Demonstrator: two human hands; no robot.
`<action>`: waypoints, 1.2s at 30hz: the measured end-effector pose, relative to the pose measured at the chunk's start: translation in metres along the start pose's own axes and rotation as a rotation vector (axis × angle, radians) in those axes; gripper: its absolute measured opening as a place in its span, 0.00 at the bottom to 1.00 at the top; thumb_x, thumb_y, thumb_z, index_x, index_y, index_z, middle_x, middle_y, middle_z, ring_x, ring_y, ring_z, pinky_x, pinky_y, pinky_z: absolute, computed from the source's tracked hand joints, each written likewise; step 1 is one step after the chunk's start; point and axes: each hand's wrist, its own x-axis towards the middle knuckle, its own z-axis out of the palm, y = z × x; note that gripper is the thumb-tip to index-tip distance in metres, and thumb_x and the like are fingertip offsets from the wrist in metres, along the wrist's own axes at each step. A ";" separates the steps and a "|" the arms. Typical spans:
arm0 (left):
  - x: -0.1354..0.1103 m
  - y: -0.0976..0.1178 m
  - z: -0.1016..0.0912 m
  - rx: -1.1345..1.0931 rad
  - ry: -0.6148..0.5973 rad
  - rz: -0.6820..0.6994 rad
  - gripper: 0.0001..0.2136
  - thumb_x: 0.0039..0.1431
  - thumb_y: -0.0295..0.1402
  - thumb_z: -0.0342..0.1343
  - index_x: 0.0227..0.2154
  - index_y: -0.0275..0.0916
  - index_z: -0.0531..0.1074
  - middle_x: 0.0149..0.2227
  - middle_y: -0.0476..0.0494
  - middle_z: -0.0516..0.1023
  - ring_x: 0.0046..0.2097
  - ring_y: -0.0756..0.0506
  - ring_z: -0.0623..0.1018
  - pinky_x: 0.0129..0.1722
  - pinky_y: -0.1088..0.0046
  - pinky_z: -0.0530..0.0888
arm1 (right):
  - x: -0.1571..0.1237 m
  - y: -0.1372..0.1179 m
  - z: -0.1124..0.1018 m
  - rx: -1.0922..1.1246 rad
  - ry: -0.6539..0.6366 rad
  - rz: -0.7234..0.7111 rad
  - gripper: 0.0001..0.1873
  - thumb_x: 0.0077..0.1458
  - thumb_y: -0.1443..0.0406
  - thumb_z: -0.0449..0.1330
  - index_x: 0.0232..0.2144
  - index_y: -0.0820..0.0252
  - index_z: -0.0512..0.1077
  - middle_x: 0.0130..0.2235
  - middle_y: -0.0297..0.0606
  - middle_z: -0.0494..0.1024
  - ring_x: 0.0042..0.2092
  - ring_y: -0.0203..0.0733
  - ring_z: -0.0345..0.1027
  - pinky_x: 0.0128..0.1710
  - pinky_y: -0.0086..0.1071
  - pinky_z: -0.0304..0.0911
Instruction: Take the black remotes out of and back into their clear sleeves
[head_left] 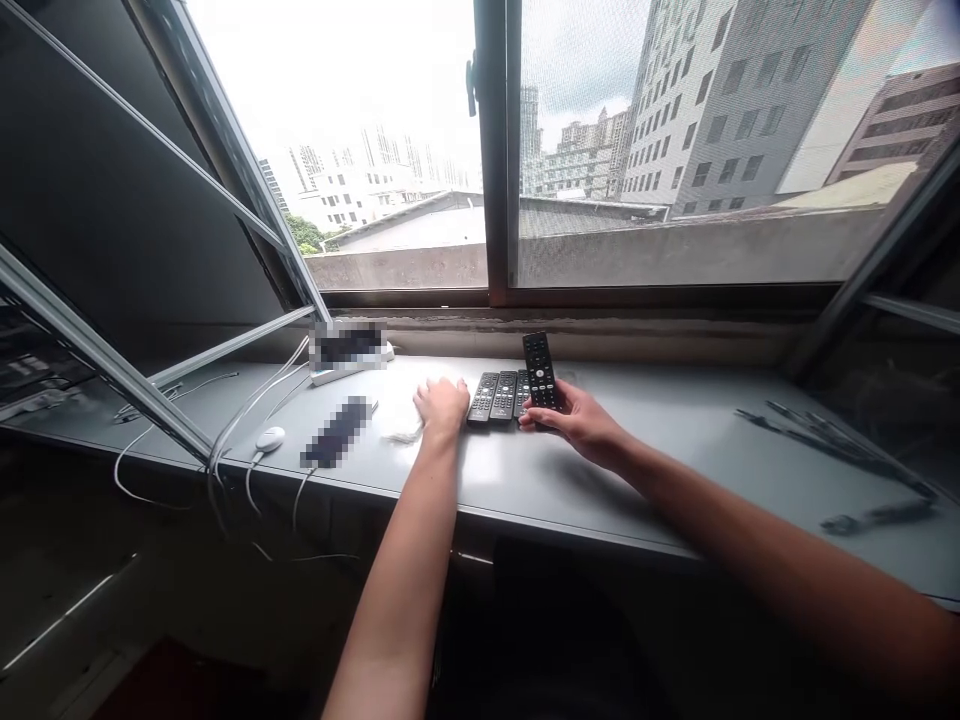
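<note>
My right hand (574, 420) is closed around the lower end of a black remote control (539, 365), held tilted up above the desk with its buttons toward me. Below and left of it, several similar remotes lie side by side in a row, among them the leftmost remote (483, 398) and a neighbouring remote (503, 396); the held one and my fingers partly cover the right end. My left hand (442, 402) rests on the desk at the row's left side, fingers forward and holding nothing visible. Crumpled white material (403, 418) lies beside it.
The grey desk (510, 470) runs below a window. On the left are a blurred-out phone-like object (339, 432), a white power strip (352, 368), a white round charger (270, 438) and loose cables. Metal frames (247, 210) slope up at left; dark cables (832, 445) lie at right.
</note>
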 end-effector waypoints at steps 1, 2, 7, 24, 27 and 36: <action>0.000 0.000 0.000 0.004 -0.003 0.004 0.27 0.73 0.48 0.46 0.55 0.34 0.82 0.61 0.24 0.78 0.65 0.27 0.73 0.64 0.50 0.67 | 0.000 0.000 0.000 0.002 0.001 0.002 0.26 0.50 0.56 0.81 0.45 0.57 0.77 0.46 0.41 0.84 0.44 0.51 0.84 0.57 0.55 0.79; 0.000 0.000 0.000 0.008 -0.006 0.006 0.26 0.74 0.48 0.46 0.55 0.34 0.82 0.61 0.24 0.79 0.65 0.27 0.73 0.63 0.50 0.67 | 0.000 0.000 0.000 0.005 0.002 0.005 0.26 0.50 0.56 0.81 0.45 0.56 0.77 0.46 0.40 0.84 0.44 0.51 0.84 0.57 0.55 0.79; 0.000 0.000 0.000 0.008 -0.010 0.009 0.27 0.74 0.49 0.45 0.53 0.37 0.83 0.62 0.25 0.79 0.64 0.27 0.74 0.63 0.49 0.67 | 0.000 -0.002 0.001 0.014 -0.015 0.007 0.25 0.50 0.56 0.81 0.45 0.56 0.77 0.45 0.39 0.83 0.43 0.50 0.84 0.57 0.55 0.79; -0.004 0.003 -0.005 0.018 -0.001 -0.004 0.26 0.73 0.48 0.47 0.54 0.35 0.82 0.62 0.24 0.78 0.64 0.27 0.74 0.62 0.50 0.68 | -0.002 -0.005 0.003 0.017 -0.017 0.011 0.27 0.49 0.55 0.81 0.45 0.57 0.76 0.44 0.38 0.83 0.42 0.50 0.83 0.56 0.56 0.78; -0.003 0.001 -0.003 0.023 -0.002 -0.001 0.25 0.72 0.47 0.48 0.55 0.35 0.82 0.62 0.24 0.78 0.64 0.27 0.74 0.62 0.50 0.68 | -0.002 -0.004 0.002 0.007 -0.005 -0.002 0.26 0.50 0.55 0.81 0.45 0.57 0.76 0.44 0.39 0.83 0.42 0.50 0.83 0.56 0.55 0.78; 0.002 -0.002 0.000 0.053 -0.004 0.006 0.26 0.73 0.47 0.47 0.55 0.33 0.82 0.63 0.22 0.77 0.65 0.26 0.72 0.63 0.50 0.67 | -0.002 -0.004 0.001 0.014 0.015 -0.006 0.26 0.50 0.55 0.81 0.45 0.57 0.76 0.43 0.40 0.84 0.41 0.50 0.83 0.56 0.55 0.78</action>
